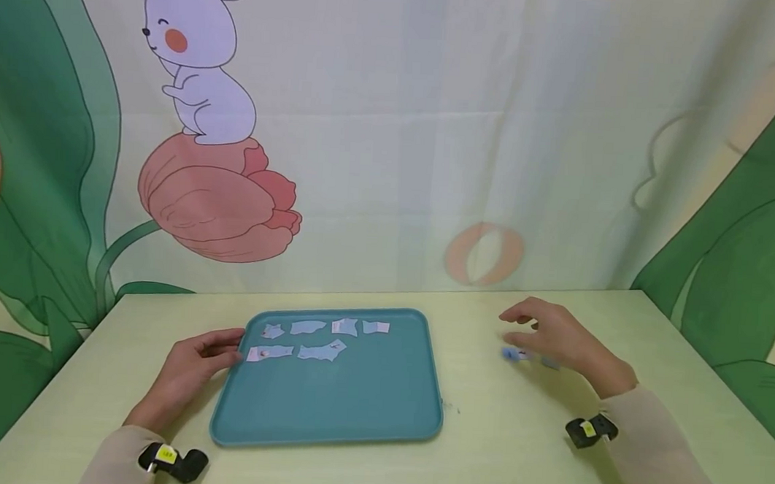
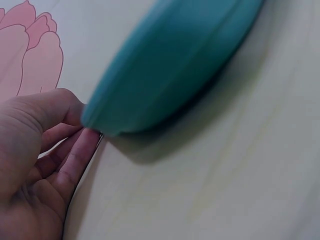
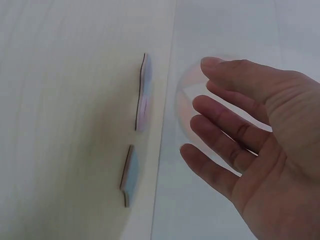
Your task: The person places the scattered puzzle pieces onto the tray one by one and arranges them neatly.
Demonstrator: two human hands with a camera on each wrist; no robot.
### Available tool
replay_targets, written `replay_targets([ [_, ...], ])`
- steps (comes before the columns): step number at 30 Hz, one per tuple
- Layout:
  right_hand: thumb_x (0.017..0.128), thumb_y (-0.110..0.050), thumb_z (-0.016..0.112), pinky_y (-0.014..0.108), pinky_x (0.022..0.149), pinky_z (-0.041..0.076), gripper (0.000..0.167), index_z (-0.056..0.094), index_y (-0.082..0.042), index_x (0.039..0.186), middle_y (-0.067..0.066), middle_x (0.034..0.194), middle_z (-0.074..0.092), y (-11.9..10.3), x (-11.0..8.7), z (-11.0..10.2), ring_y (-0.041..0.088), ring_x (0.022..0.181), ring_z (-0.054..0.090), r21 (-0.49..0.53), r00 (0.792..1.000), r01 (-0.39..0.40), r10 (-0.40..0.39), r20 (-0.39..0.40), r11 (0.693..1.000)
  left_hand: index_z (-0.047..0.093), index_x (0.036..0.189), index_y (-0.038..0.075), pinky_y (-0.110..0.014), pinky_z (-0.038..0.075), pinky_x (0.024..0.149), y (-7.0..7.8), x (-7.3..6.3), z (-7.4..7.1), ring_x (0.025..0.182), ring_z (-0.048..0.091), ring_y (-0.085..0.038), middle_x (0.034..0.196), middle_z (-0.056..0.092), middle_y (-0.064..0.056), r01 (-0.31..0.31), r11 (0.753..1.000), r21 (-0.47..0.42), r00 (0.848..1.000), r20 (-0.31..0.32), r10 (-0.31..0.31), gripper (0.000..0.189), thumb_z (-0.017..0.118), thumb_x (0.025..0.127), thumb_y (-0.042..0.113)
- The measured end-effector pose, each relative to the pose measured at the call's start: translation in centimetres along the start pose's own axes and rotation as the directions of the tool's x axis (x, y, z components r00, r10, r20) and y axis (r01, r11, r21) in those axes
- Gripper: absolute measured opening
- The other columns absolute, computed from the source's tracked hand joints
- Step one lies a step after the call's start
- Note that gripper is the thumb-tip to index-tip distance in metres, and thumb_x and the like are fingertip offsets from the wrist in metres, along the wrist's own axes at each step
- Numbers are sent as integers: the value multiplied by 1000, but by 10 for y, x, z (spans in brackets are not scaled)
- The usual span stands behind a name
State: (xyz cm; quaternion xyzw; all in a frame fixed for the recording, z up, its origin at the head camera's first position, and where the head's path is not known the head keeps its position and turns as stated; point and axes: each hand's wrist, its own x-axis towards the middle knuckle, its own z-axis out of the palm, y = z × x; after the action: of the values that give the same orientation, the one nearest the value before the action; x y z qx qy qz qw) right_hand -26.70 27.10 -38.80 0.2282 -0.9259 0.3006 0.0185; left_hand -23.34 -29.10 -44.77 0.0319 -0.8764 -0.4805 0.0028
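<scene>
My left hand [image 1: 191, 374] grips the left rim of a teal tray [image 1: 379, 410], thumb and fingers meeting at its edge in the left wrist view [image 2: 150, 75]. Several flat, irregular light-blue puzzle pieces lie in two rows in the tray's upper half, among them one piece [image 1: 321, 350] with a pointed right end. Over the table to the right hovers my right hand [image 1: 550, 337], fingers apart and gently bent, holding nothing. Below it are two more puzzle pieces: a longer blue-and-pink one [image 3: 143, 97] and a shorter pale-blue one [image 3: 130, 175], partly covered by the hand in the head view.
The pale yellow table [image 1: 501, 453] meets a printed curtain [image 1: 365, 160] with a rabbit and flowers along its back edge. Black wrist cameras [image 1: 173, 462] are strapped on both sleeves. Table surface lies between the tray and the two loose pieces.
</scene>
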Motion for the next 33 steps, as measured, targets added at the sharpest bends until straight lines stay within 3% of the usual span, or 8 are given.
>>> replay_targets([
  [9, 96, -12, 78, 59, 99, 54, 31, 73, 1, 124, 14, 122, 71, 15, -6, -1, 38, 114, 62, -3, 998, -33, 33, 48, 999, 56, 151, -1, -35, 57, 101, 0, 1, -1, 126, 62, -36, 145, 61, -24, -6, 1000, 12, 1000, 6, 6, 51, 70, 104, 14],
  [16, 92, -17, 84, 47, 92, 55, 35, 74, 0, 121, 10, 116, 73, 25, -6, -1, 32, 109, 65, -22, 989, -80, 82, 124, 997, 56, 151, -2, -32, 57, 100, -1, 0, -2, 126, 62, -36, 145, 61, -24, -10, 1000, 3, 1000, 10, 10, 51, 70, 104, 14],
  [33, 89, -7, 85, 39, 84, 58, 16, 77, -5, 103, 1, 101, 71, 30, -5, 2, 24, 96, 66, -40, 986, -87, 92, 138, 995, 57, 150, -1, -15, 54, 90, -1, 0, -1, 125, 63, -34, 144, 63, -23, -3, 999, -35, 1000, 5, 3, 53, 72, 102, 13],
])
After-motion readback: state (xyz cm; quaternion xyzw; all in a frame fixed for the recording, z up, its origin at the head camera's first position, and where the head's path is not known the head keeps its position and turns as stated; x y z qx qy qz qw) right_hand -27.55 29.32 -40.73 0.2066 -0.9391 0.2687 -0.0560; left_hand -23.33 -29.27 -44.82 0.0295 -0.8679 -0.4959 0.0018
